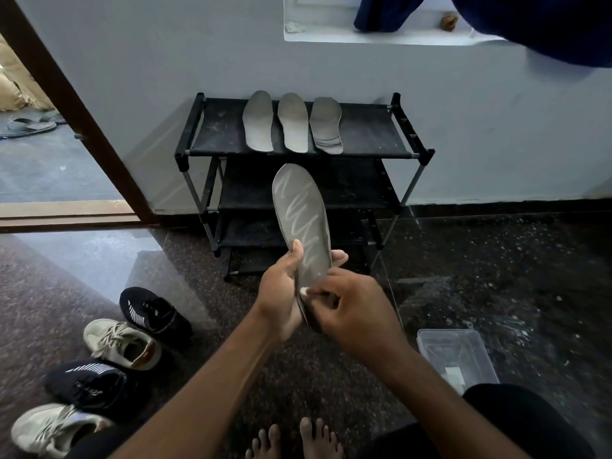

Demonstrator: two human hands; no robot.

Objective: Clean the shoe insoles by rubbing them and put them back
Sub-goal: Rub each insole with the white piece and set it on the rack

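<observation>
**Step in hand: rubbing the fourth insole**

1. Layout. The shoe rack (225,134) stands against the wall. Three insoles (293,122) lie side by side on its top shelf. Four shoes (121,342) sit on the floor at your left, and a clear box (447,346) sits on the floor at your right.

2. Work piece. The insole (299,207) in work is held in the air in front of the rack, toe end up. Pale zigzag streaks run down its face.

3. Grip. Your left hand (281,293) grips the insole at its lower half, with the thumb over the left edge and fingertips showing past the right edge. Your right hand (357,309) pinches a small white piece (304,290) against the heel end. Whether it is cloth or wipe cannot be told.

4. Status. This is judged to be the rubbing step. No insole is back in a shoe.

5. Next move. Work the white piece across the full face while the left hand braces the insole from behind. The insole will likely flex, so support it close to the rubbed area.
</observation>
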